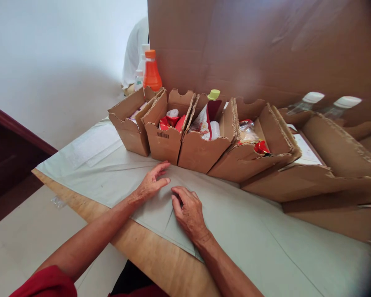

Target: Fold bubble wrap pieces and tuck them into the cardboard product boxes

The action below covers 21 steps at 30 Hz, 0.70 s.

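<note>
My left hand (152, 181) is held low over the pale grey-green cloth (244, 222), thumb apart from the fingers and nothing in it. Its fingertips point toward the cardboard box with a barcode (162, 144). To its right, my right hand (189, 210) is at the cloth, fingers loosely curled with a gap to the thumb; I see nothing held. The barcode box has red packets (173, 122) inside. In the adjoining cardboard box (204, 150) are a red-and-white packet (207, 119) and something white.
More cardboard boxes (126, 132) continue the row at both ends. Behind stand an orange bottle (152, 74), clear bottles with white caps (313, 97) and a large cardboard panel (250, 49). White sheets (94, 146) lie left. A wooden table edge (160, 251) runs nearest me. Someone's white sleeve (134, 49) shows behind.
</note>
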Available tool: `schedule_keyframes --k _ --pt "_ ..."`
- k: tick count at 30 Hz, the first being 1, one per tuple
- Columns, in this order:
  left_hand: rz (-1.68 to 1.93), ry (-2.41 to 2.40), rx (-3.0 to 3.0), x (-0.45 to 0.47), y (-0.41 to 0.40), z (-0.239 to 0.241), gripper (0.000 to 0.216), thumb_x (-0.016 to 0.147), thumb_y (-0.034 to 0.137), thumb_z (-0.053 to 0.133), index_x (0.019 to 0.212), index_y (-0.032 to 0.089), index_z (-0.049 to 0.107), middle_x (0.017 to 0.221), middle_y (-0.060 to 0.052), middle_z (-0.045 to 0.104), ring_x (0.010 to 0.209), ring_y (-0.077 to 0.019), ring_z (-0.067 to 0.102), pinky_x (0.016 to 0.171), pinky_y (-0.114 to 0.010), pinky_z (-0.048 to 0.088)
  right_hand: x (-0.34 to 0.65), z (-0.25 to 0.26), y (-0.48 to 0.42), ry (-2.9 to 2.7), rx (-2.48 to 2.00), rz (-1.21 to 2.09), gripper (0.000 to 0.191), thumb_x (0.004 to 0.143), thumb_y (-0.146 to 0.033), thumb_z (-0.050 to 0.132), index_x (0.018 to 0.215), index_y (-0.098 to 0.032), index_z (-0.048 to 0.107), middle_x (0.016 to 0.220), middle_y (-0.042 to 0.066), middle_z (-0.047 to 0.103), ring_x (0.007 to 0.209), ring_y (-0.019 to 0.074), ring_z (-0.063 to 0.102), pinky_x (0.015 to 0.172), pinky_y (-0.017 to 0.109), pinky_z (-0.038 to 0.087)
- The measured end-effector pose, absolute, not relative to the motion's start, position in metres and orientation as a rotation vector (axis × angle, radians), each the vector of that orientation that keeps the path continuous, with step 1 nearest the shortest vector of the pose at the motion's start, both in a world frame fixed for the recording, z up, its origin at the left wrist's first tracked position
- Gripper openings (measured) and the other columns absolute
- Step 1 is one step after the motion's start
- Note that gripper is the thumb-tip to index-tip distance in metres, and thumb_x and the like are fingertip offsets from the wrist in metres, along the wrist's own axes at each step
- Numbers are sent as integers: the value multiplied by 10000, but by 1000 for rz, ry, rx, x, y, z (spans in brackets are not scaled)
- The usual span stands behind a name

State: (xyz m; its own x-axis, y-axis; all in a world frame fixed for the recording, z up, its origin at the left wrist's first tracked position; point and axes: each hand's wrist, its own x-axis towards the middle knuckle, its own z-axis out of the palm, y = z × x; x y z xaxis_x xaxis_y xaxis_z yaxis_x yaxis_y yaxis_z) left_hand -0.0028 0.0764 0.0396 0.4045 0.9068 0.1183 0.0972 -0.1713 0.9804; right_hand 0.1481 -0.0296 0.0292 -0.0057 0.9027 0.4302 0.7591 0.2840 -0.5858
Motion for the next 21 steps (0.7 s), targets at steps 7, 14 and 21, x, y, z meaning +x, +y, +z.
schedule_keyframes --k 7,14,21 --pt "1242 1131 1814 -44 78 74 316 813 266 662 1117 194 711 1449 -148 588 1379 -316 527 1190 -525 383 149 27 -28 -1794 -1482 186 220 953 -165 502 1033 -192 705 1027 73 781 921 227 726 803 357 486" --pt "1403 1590 2617 -96 158 155 431 831 151 652 1255 229 657 1660 -118 357 1577 -367 227 1252 -583 242 150 23 -25 -1773 -1473 189 217 960 -208 499 998 -206 712 981 57 785 893 216 729 796 342 484" --pt "1072 1580 2952 -110 161 166 104 860 174 650 779 183 715 1619 -106 448 1576 -417 207 1239 -638 209 151 24 -24 -1752 -1475 198 227 954 -206 495 952 -218 722 930 41 786 857 207 730 785 327 491"
